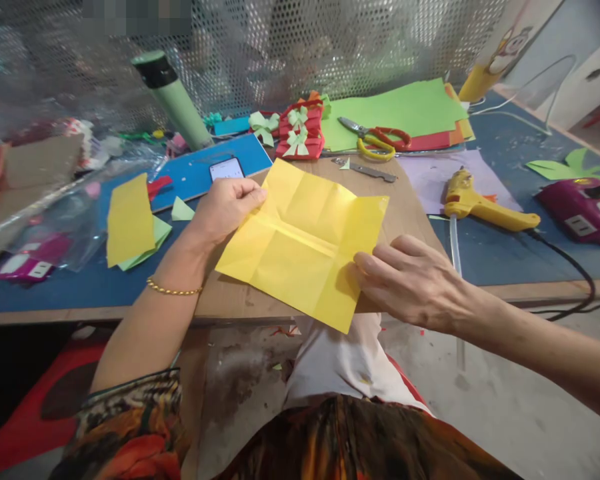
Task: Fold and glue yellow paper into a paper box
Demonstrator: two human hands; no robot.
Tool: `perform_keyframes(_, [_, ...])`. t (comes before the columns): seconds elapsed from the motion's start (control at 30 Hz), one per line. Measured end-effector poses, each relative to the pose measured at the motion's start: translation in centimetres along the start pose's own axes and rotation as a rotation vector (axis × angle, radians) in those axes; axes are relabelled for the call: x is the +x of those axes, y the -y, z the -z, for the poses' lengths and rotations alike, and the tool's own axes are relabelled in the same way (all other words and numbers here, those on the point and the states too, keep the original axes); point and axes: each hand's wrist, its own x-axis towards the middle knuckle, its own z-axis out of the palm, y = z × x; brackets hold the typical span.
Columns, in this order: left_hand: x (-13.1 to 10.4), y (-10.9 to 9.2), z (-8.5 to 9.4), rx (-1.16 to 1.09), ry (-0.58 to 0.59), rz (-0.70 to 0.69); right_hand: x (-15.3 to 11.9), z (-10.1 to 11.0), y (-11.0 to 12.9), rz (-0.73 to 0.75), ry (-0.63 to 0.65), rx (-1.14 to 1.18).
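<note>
A sheet of yellow paper (300,250), marked with a grid of creases, is spread out between my two hands above the table's front edge. My left hand (230,207) pinches its left side between thumb and fingers. On the right side, my right hand (405,280) grips the paper's edge with curled fingers; the thumb is hidden. Beneath the sheet lies a brown cardboard piece (410,200). Left of my left wrist rest a folded yellow paper (129,220) and a small pale green scrap (182,209).
Behind the sheet lie scissors (375,139), a cutter blade (370,171), green paper sheets (390,113) and a red paper piece with bows (300,130). A yellow glue gun (485,203) with a cord is at right. A green bottle (175,100) and phone (227,169) stand left.
</note>
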Motion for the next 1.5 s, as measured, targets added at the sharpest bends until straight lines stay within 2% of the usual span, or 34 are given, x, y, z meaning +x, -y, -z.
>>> perform_keyframes(0.13, [-0.8,-0.8,0.6,-0.134,-0.049,0.137,-1.0,-0.3,-0.3,-0.029,0.024,-0.02])
perform_keyframes(0.23, [-0.8,-0.8,1.0,-0.145,-0.016,0.163,-1.5,0.0,-0.5,-0.041,0.042,-0.033])
perform_keyframes(0.37, [-1.1,0.1,1.3,-0.132,0.097,0.135,-1.9,0.2,-0.6,-0.07,0.081,-0.07])
perform_keyframes(0.53, [-3.1,0.5,1.4,-0.134,0.152,0.269,-2.6,0.8,-0.9,-0.069,0.13,-0.11])
perform_keyframes(0.63, [-4.3,0.3,1.4,-0.155,0.137,0.309,-2.9,1.5,-0.7,-0.096,0.155,-0.082])
perform_keyframes(0.73, [-5.3,0.1,1.1,-0.205,0.064,0.329,-3.0,2.1,-0.1,-0.126,0.093,-0.083])
perform_keyframes(0.87, [-6.6,-0.2,0.6,-0.262,-0.028,0.3,-3.0,2.2,0.7,-0.083,0.021,-0.077])
perform_keyframes(1.03, [-8.1,0.2,0.1,-0.201,-0.104,0.221,-3.2,1.5,0.7,-0.05,0.099,-0.026])
perform_keyframes(1.3, [-9.3,1.5,0.3,-0.174,-0.062,0.249,-3.1,1.6,0.4,-0.049,0.113,-0.024])
perform_keyframes(1.5, [-9.5,1.7,0.3,-0.139,-0.052,0.191,-3.2,1.5,0.4,-0.061,0.098,-0.005])
